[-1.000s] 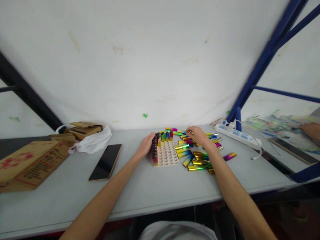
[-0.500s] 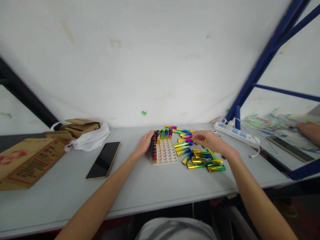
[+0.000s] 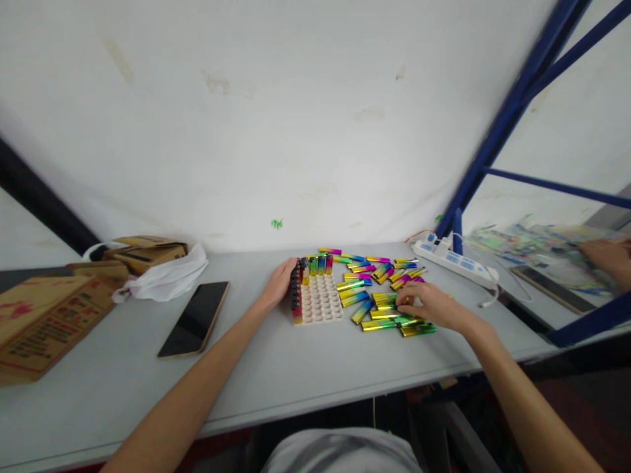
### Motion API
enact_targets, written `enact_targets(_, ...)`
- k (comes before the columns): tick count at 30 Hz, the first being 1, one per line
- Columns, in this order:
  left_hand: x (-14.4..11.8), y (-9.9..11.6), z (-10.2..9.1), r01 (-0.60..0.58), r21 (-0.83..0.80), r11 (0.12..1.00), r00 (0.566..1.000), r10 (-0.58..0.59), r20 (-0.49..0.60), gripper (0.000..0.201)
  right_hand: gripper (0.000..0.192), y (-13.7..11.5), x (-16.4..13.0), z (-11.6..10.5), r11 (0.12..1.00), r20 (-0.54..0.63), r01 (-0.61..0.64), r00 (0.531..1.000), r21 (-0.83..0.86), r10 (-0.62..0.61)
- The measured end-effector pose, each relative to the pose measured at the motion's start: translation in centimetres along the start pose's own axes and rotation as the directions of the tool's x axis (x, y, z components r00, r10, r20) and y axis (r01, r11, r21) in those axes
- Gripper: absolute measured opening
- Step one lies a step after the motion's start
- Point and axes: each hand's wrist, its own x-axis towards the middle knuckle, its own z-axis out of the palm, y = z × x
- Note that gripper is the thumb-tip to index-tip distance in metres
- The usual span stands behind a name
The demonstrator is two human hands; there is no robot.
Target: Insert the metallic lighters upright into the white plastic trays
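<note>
L hand (image 3: 279,281) lay flat against the left edge of the cream-coloured plastic tray with rows of round holes (image 3: 319,303), fingers loosely open, touching the tray's side & not gripping anything as far as the view showed. Along that left edge stood a column of dark-capped lighters (image 3: 296,299); across the tray's far row stood a few upright rainbow-metallic lighters (image 3: 318,264). Rest of the tray's holes were bare.

R hand (image 3: 428,306) rested palm-down on the loose pile of shiny gold, green, blue & pink metallic lighters (image 3: 374,289), which lay scattered on the grey table top (image 3: 305,368) just right of the tray. Fingertips were curled onto the near lighters of the pile; cannot tell whether they had closed on one or only touched them — too small & partly hidden.

Elsewhere: black smartphone with a gold rim (image 3: 194,318) lay face-up to the left, well apart from the tray. Further left, a crumpled white plastic bag (image 3: 167,276), brown cardboard boxes (image 3: 44,315). At the far right of the table, a white & blue power strip (image 3: 451,259) beside a blue metal frame post (image 3: 497,131). Another person's hand (image 3: 606,256) showed at the right edge, over a neighbouring bench.
</note>
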Motion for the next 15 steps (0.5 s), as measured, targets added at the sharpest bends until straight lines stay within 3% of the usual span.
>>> enact_targets(5, 0.03, 0.09, 0.03, 0.003, 0.004, 1.000, 1.000, -0.003, -0.002, 0.055, 0.021, -0.05, 0.12, 0.62, 0.999, -0.018, 0.030, 0.999, 0.019, -0.030)
enact_targets(15, -0.12, 0.28, -0.06, 0.000, 0.018, 1.000, 1.000, 0.000, 0.003, 0.057, 0.019, 0.03, 0.85, 0.94, 0.998, 0.103, 0.058, 0.993, -0.009, -0.057)
